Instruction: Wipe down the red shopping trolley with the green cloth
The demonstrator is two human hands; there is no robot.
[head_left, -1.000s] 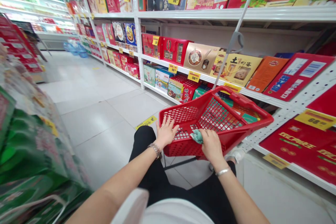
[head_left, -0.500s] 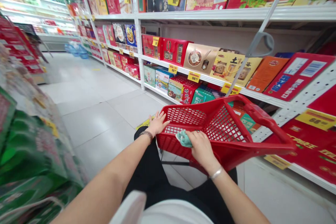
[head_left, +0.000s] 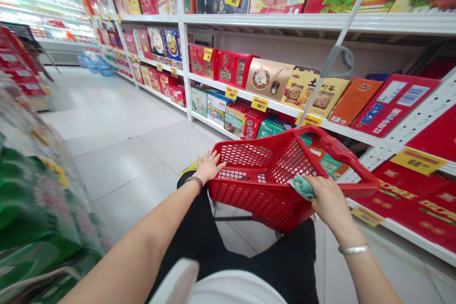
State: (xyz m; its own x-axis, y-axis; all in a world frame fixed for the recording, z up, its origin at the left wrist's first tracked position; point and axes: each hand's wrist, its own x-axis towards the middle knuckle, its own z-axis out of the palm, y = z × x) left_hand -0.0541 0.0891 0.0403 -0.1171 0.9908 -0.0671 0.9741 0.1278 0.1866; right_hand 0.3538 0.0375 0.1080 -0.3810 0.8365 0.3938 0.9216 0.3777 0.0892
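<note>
A red plastic mesh shopping basket stands in front of me on a wheeled frame, with a long grey pull handle rising from its far side. My right hand presses a crumpled teal cloth onto the basket's right rim, and the cloth bunches out beside my fingers. My left hand lies on the basket's near left corner with its fingers spread, and nothing shows in it. The basket looks empty, though its far corner is partly hard to see.
White metal shelving runs along the right, stacked with boxed gift packs and yellow price tags. A green-packaged display stands at the left. A tiled aisle floor stretches ahead, with blue water bottles far off.
My right hand has slid rightward along the rim with the cloth. My left hand stays on the left corner, while the basket and shelves have shifted slightly in view.
</note>
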